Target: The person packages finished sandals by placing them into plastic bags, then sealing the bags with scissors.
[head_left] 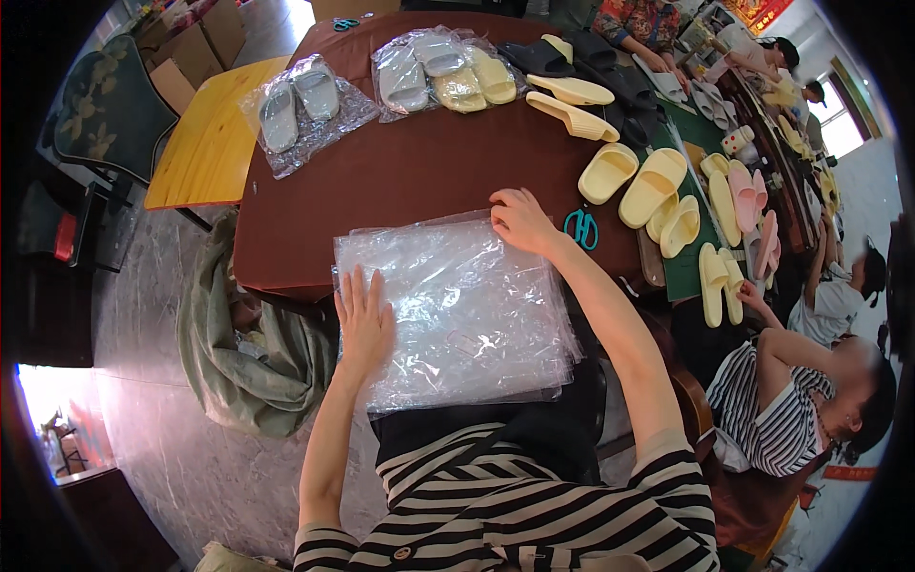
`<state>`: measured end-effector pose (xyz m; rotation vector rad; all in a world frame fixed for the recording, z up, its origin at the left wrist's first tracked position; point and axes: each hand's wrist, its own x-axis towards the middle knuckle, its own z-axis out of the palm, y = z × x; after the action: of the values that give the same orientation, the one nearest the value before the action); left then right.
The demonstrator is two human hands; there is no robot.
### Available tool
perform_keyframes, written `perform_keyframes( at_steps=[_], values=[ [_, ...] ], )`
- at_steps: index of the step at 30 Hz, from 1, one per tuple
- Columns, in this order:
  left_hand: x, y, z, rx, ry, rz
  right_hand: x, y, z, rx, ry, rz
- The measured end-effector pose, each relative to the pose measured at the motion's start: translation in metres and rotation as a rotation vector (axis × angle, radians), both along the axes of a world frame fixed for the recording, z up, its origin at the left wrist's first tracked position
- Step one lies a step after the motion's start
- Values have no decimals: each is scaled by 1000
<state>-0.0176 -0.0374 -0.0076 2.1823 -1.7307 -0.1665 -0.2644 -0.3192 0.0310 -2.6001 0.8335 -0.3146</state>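
Note:
A stack of clear plastic bags (467,324) lies across the near edge of the brown-covered table and over my lap. My left hand (365,322) rests flat on the stack's left side, fingers spread. At the far right corner of the stack, my right hand (522,221) has its fingers bent together on the edge of a bag; the fingertips are partly hidden. Teal-handled scissors (580,230) lie just right of that hand. Beyond them stand pale yellow slippers (607,173), unbagged.
Bagged grey slippers (298,103) and bagged grey and yellow slippers (446,71) lie at the table's far side. Black slippers (624,91) are at the far right. A large sack (253,334) stands on the floor at left. Co-workers sit along the right, one in stripes (777,410).

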Motion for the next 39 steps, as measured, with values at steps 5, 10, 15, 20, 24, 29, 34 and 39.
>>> perform_keyframes(
  at_steps=[5,10,15,20,24,29,34,39],
  values=[
    [-2,-9,3,44,-36,-31,-2,-11,-17,-119,323,93],
    [2,-1,2,103,23,7,-7,3,-16,86,189,-3],
    [-4,-4,6,107,42,-4,-13,11,-20,-121,289,103],
    [-8,-5,14,116,37,-43,-12,22,-1,-393,91,97],
    [-7,2,9,177,-3,-11,2,81,43,-13,51,309],
    [-6,-5,7,116,17,-28,-29,155,46,29,354,493],
    [-4,-3,2,116,10,-35,-66,166,33,119,203,336],
    [0,2,-4,115,4,-30,-83,203,71,119,-40,349]
  ],
)
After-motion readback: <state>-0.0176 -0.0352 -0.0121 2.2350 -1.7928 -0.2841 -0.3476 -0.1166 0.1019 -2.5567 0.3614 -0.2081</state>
